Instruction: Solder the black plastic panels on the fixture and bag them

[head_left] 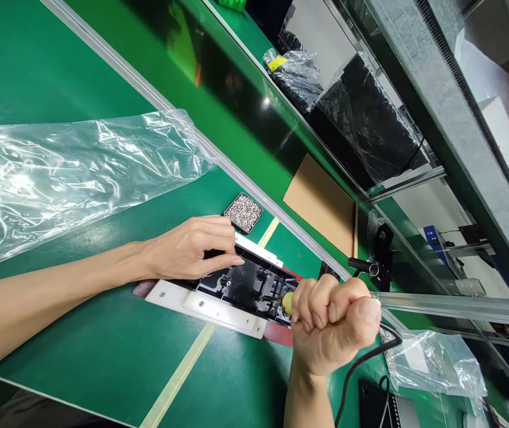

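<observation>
At twelve o'clock from the black housing [240,288], a small dish [260,220] is holding tiny silvery pieces [243,211]. Clear plastic [80,178] is spreading over the bench [103,351] at ten; cardboard [323,205] is lying toward two, beyond a metal rail [261,194]. The housing is sitting beside a white block [205,309]. The left hand [196,246] is bending loosely over its ten-o'clock end, any pinch unclear; the right hand [332,324], fisted round a yellow-handled tool [287,303], is obscuring its four-o'clock end.

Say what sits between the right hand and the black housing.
In the head view, a tool, its yellow end and thin tip showing, juts from the right hand toward the black housing.
</observation>
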Action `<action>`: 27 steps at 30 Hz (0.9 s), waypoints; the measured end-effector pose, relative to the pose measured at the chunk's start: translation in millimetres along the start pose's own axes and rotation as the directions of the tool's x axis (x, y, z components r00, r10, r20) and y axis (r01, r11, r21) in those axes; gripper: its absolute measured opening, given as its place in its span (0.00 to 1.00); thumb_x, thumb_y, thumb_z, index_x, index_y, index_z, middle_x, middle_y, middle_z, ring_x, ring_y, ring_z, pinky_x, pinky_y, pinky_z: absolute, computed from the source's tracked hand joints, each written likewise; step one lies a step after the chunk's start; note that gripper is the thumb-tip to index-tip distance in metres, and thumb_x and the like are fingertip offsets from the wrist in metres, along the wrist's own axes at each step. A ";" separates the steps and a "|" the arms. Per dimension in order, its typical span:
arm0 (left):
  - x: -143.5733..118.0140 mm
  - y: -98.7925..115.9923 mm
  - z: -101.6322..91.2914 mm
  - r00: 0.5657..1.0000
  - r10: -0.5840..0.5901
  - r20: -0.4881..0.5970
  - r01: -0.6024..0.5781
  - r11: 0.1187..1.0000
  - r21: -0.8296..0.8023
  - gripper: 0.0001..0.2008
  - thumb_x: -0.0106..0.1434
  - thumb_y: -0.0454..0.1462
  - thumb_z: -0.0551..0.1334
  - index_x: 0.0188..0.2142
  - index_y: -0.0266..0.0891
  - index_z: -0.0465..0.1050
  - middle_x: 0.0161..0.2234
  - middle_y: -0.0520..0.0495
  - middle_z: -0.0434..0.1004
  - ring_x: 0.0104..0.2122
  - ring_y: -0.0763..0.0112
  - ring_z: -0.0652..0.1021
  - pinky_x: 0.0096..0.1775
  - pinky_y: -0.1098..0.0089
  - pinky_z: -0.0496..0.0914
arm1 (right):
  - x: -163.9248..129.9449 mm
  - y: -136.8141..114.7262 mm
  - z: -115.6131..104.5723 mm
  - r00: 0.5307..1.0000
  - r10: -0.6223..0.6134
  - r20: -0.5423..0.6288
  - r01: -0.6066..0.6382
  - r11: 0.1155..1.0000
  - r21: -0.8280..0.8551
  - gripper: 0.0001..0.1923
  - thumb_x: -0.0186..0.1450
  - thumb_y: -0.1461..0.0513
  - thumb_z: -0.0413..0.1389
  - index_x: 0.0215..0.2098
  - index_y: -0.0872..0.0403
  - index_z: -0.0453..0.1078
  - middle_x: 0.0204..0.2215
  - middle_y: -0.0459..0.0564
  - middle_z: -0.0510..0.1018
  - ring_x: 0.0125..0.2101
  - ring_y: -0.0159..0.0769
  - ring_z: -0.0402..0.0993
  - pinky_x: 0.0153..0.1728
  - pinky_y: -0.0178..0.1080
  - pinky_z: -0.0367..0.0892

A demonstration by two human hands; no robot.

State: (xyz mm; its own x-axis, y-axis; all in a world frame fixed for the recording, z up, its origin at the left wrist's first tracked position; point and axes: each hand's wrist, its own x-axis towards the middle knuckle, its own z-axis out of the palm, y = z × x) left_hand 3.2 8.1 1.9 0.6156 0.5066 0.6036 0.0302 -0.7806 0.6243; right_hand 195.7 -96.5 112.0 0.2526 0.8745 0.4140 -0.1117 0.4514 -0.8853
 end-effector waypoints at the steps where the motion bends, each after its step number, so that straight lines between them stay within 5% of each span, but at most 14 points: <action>1: 0.1 0.0 0.0 1.000 0.002 0.001 -0.002 1.000 0.001 0.12 0.75 0.36 0.64 0.32 0.37 0.74 0.29 0.49 0.76 0.32 0.69 0.71 0.41 0.63 0.67 | 0.0 0.1 0.0 1.000 -0.002 0.001 0.002 1.000 -0.001 0.25 0.75 0.53 0.48 0.22 0.52 0.50 0.13 0.35 0.47 0.11 0.22 0.42 0.11 0.25 0.51; 27: 0.5 0.6 0.0 1.000 0.011 -0.012 -0.011 1.000 -0.006 0.12 0.74 0.35 0.65 0.32 0.37 0.71 0.29 0.50 0.75 0.32 0.70 0.70 0.42 0.64 0.66 | -1.2 0.4 -0.7 1.000 0.010 -0.005 -0.010 0.999 0.031 0.26 0.74 0.53 0.50 0.22 0.52 0.50 0.13 0.36 0.48 0.11 0.22 0.42 0.11 0.26 0.50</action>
State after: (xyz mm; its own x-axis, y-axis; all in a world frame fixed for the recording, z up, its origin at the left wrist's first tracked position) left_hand 3.5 7.9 2.5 0.6068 0.5023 0.6160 0.0186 -0.7838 0.6207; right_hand 196.0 -97.5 111.0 0.2562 0.8780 0.4044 -0.1434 0.4482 -0.8823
